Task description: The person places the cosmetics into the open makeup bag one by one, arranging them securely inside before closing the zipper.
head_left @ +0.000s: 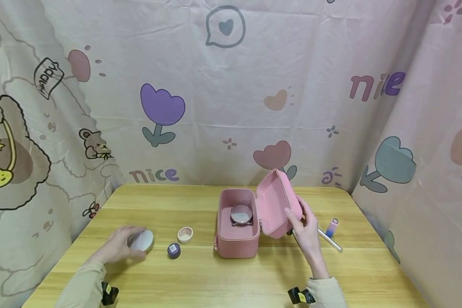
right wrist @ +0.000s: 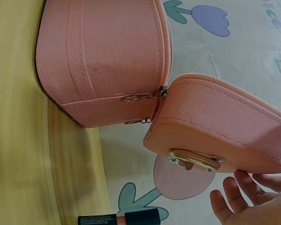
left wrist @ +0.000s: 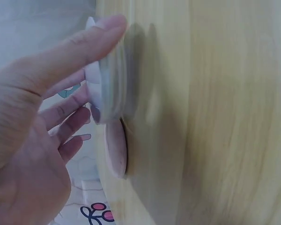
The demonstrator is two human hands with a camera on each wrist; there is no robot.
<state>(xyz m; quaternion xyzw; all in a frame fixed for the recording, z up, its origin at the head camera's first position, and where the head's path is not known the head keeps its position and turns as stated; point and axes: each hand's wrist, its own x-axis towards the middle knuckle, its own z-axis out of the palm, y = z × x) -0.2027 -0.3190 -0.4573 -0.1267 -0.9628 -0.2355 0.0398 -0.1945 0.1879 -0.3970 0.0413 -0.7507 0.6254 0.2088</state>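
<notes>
My left hand [head_left: 117, 247] grips a round, flat cosmetic container [head_left: 143, 241] with a pale top, thumb on one side and fingers on the other. In the left wrist view its side [left wrist: 114, 89] looks clear and layered, tilted just over the table. With my right hand [head_left: 307, 229] I hold the raised lid [head_left: 274, 207] of a pink cosmetic case [head_left: 238, 249], thumb at the lid's rim and fingers behind it. A round compact [head_left: 241, 214] lies inside the case. In the right wrist view the lid's handle [right wrist: 195, 159] faces outward.
Left of the case lie a small round pan [head_left: 185, 235] and a dark blue jar [head_left: 174, 251]. A silver stick [head_left: 331, 240] and a pink-and-blue tube [head_left: 332, 228] are on the right. A pinkish oval thing [left wrist: 115, 147] lies beyond the left hand. A patterned curtain [head_left: 215, 85] hangs behind.
</notes>
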